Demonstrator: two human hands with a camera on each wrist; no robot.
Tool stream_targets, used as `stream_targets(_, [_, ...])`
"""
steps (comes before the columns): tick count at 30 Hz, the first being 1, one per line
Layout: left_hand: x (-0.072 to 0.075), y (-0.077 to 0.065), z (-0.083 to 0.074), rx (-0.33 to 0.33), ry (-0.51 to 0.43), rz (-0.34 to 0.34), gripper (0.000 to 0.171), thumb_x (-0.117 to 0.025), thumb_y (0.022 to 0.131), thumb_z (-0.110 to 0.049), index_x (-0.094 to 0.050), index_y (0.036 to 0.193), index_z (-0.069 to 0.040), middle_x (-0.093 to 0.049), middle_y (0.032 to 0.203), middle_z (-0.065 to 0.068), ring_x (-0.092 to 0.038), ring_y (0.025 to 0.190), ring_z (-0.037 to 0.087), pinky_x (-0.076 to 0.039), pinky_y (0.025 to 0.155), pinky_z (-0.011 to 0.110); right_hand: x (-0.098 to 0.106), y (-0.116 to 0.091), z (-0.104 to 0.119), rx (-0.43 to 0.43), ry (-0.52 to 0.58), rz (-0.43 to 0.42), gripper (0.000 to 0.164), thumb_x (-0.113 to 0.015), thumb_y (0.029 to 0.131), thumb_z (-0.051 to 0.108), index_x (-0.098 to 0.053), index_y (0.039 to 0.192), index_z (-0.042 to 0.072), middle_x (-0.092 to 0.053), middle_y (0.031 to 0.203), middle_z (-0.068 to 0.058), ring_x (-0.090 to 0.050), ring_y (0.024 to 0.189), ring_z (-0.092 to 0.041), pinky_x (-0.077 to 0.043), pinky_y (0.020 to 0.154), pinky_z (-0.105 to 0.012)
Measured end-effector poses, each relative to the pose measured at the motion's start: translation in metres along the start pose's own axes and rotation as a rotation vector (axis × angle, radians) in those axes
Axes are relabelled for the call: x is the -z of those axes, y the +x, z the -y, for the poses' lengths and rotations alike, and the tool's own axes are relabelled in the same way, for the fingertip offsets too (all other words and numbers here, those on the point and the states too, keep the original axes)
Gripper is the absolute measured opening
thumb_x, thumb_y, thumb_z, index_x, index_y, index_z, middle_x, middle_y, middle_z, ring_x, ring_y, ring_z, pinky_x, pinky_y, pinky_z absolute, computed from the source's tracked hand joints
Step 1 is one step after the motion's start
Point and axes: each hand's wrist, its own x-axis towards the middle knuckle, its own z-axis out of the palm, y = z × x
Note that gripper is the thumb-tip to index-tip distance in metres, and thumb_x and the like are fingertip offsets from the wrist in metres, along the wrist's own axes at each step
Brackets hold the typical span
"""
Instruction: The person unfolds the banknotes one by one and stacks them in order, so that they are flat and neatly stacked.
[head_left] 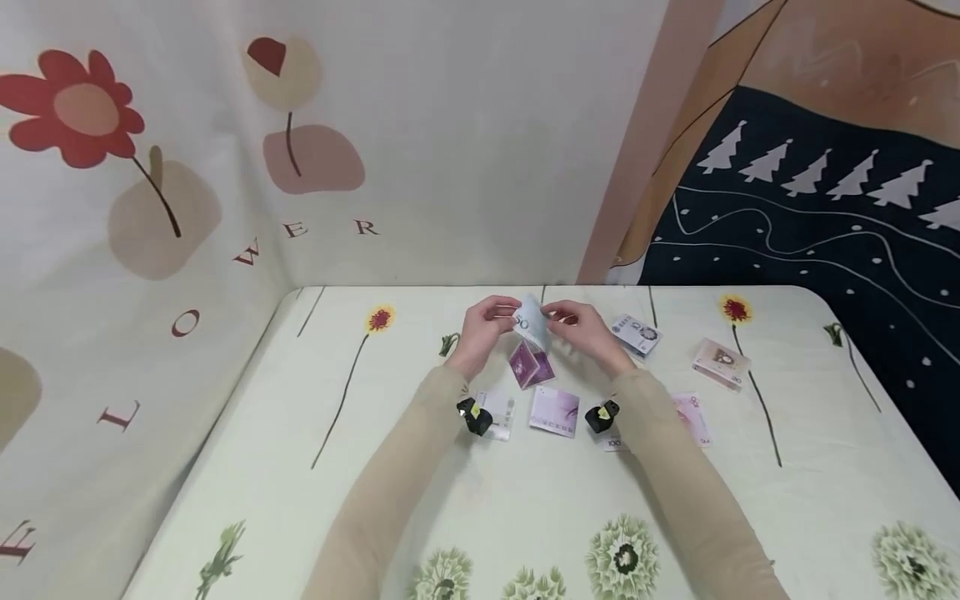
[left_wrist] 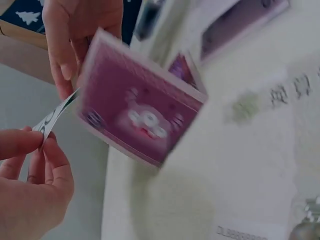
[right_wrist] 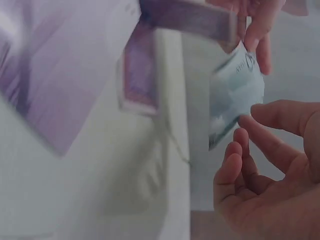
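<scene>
A pale blue-green banknote (head_left: pixel 531 323) marked 50 is held up over the far half of the table, between both hands. My left hand (head_left: pixel 482 332) pinches its left edge with thumb and fingers, which the left wrist view shows side-on. At the opposite edge, my right hand (right_wrist: pixel 275 165) pinches the banknote (right_wrist: pixel 237 92) between thumb and index finger, the other fingers curled below. Just under it stands a folded purple banknote (head_left: pixel 524 365), propped in angled panels; a cartoon creature shows on one panel (left_wrist: pixel 142 107) in the left wrist view.
On the flower-printed tablecloth (head_left: pixel 285 500) lie a light purple note (head_left: pixel 555 412) and a pale note (head_left: pixel 498 414) near the wrists. To the right are a grey-violet folded note (head_left: pixel 636 335), a brownish bundle (head_left: pixel 721 364) and a pink note (head_left: pixel 692 418). Printed curtains hang behind.
</scene>
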Motion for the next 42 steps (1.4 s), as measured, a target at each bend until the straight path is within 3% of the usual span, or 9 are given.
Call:
stream_targets(6, [-0.006,-0.013,-0.015,-0.037,-0.017,-0.013,0.023,-0.061,0.083,0.014,-0.061,0.103,0.004,-0.063,0.085,0.006,-0.06,0.08,0.015,-0.053,0.079,0.027,-0.008,-0.009,0.014,0.037,0.019,-0.11,0.033,-0.061,0.094,0.011,-0.059,0.126,0.002,-0.062,0.112,-0.018,-0.056,0.105,-0.031,-0.047,0.087,-0.039])
stream_targets(13, [-0.011,-0.031,-0.02,-0.068,-0.004,-0.002,0.02,-0.064,0.082,0.014,-0.058,0.097,0.002,-0.06,0.079,0.0,-0.058,0.074,0.011,-0.051,0.076,0.025,-0.021,-0.023,0.025,0.019,0.198,-0.128,0.04,-0.061,0.096,0.02,-0.054,0.129,-0.002,-0.057,0.123,-0.019,-0.057,0.109,-0.033,-0.052,0.087,-0.039])
stream_targets(17, [-0.014,-0.04,-0.02,-0.107,0.009,0.026,0.019,-0.066,0.082,0.011,-0.058,0.097,0.003,-0.059,0.079,0.0,-0.057,0.075,0.011,-0.05,0.075,0.025,-0.028,-0.03,0.03,-0.005,0.235,-0.146,0.042,-0.06,0.097,0.023,-0.053,0.128,-0.004,-0.055,0.125,-0.02,-0.056,0.112,-0.033,-0.053,0.088,-0.039])
stream_targets(22, [-0.016,-0.05,-0.016,-0.1,0.013,0.049,0.019,-0.065,0.083,0.011,-0.058,0.099,0.004,-0.06,0.082,0.004,-0.056,0.077,0.011,-0.049,0.071,0.023,-0.034,-0.036,0.031,-0.032,0.286,-0.176,0.037,-0.058,0.097,0.018,-0.053,0.124,-0.007,-0.055,0.121,-0.022,-0.057,0.108,-0.033,-0.053,0.088,-0.042])
stream_targets(26, [-0.014,-0.055,-0.013,-0.089,0.018,0.073,0.019,-0.064,0.085,0.009,-0.059,0.102,0.003,-0.06,0.087,0.007,-0.057,0.081,0.012,-0.05,0.074,0.024,-0.035,-0.041,0.028,0.002,0.354,-0.165,0.033,-0.054,0.097,0.009,-0.053,0.125,-0.009,-0.056,0.121,-0.023,-0.058,0.104,-0.032,-0.052,0.088,-0.041])
stream_targets(30, [-0.01,-0.059,-0.009,-0.119,0.06,0.101,0.019,-0.063,0.087,0.008,-0.061,0.105,0.003,-0.061,0.091,0.013,-0.058,0.083,0.014,-0.049,0.077,0.026,-0.035,-0.048,0.02,0.026,0.333,-0.148,0.033,-0.053,0.097,0.007,-0.054,0.127,-0.007,-0.056,0.12,-0.023,-0.06,0.103,-0.031,-0.053,0.087,-0.037])
stream_targets(36, [-0.004,-0.063,-0.005,-0.137,0.083,0.108,0.022,-0.061,0.088,0.007,-0.062,0.11,0.001,-0.06,0.094,0.012,-0.058,0.084,0.015,-0.048,0.076,0.025,-0.032,-0.062,0.012,-0.051,0.294,-0.169,0.036,-0.05,0.098,0.007,-0.052,0.133,-0.003,-0.054,0.118,-0.019,-0.058,0.102,-0.025,-0.052,0.082,-0.03])
stream_targets(39, [-0.001,-0.066,-0.004,-0.132,0.087,0.104,0.026,-0.062,0.089,0.005,-0.063,0.113,-0.002,-0.059,0.095,0.009,-0.058,0.084,0.015,-0.05,0.075,0.025,-0.029,-0.068,0.011,-0.074,0.302,-0.186,0.041,-0.05,0.098,0.007,-0.047,0.139,0.004,-0.051,0.112,-0.015,-0.058,0.093,-0.019,-0.051,0.078,-0.031])
stream_targets(42, [0.004,-0.071,-0.006,-0.122,0.104,0.116,0.03,-0.061,0.09,0.005,-0.062,0.119,-0.003,-0.059,0.099,0.011,-0.058,0.084,0.017,-0.051,0.077,0.031,-0.024,-0.076,0.011,-0.037,0.266,-0.19,0.047,-0.05,0.098,0.005,-0.041,0.143,0.013,-0.048,0.108,-0.014,-0.057,0.084,-0.02,-0.048,0.07,-0.029])
